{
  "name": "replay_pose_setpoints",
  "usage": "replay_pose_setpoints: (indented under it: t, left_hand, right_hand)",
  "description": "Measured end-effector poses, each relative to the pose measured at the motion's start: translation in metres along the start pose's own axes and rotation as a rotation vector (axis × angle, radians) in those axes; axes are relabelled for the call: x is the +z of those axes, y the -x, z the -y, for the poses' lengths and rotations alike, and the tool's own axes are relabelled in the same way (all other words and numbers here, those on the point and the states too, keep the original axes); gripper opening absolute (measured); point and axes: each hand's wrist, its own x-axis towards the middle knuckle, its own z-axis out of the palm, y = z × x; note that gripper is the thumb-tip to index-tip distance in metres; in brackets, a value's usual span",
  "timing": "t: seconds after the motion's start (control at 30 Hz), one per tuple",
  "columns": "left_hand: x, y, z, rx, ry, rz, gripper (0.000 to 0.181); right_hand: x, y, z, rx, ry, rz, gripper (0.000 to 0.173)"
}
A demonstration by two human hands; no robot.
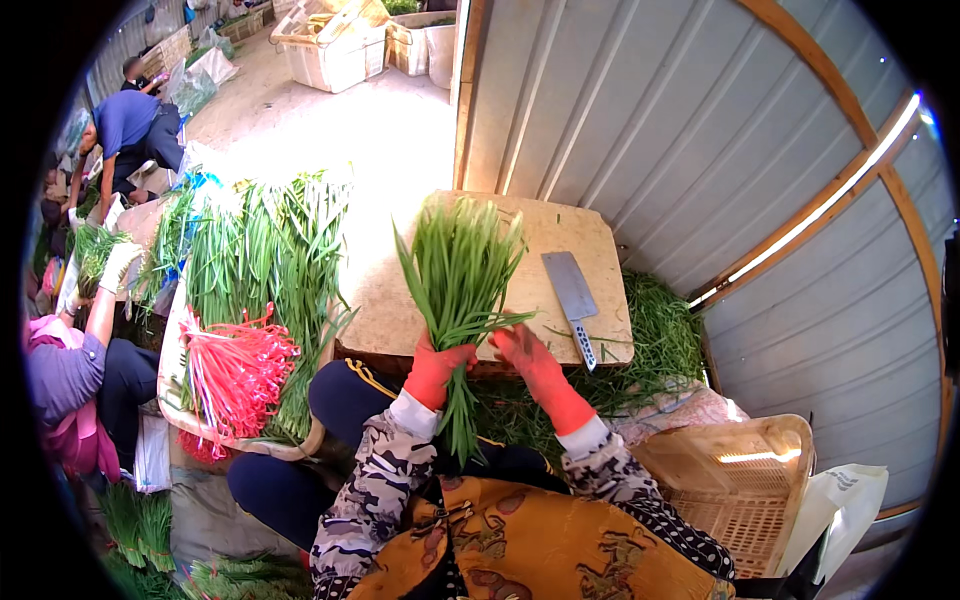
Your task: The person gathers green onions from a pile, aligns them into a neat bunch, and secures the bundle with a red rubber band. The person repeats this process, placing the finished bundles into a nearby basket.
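Note:
My left hand, in an orange-red glove, is closed around the middle of a bunch of long green leaves, likely garlic chives. Its leafy ends fan out over a worn wooden board, and the other ends hang down over my lap. My right hand, gloved the same way, is at the bunch's right edge, by a few leaves that stick out sideways. Whether its fingers pinch them is unclear. A cleaver with a patterned handle lies on the board to the right, among a few leaf scraps.
Left of the board, a tub holds more leaves and pink-red ties. Leaf trimmings are heaped at the right, near a plastic crate and metal wall. Several people are at the left; one gloved hand is nearby.

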Motion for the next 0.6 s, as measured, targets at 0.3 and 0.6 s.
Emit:
replay_pose_setpoints:
  t: [0.3, 0.6]
  left_hand:
    - [0.022, 0.014, -0.01, 0.421, -1.418, -0.183, 0.084]
    - [0.045, 0.051, -0.026, 0.637, -1.084, 0.132, 0.098]
  right_hand:
    - [0.046, -0.055, 0.018, -0.136, -0.433, 0.055, 0.067]
    - [-0.017, -0.061, 0.031, -0.061, -0.59, 0.215, 0.044]
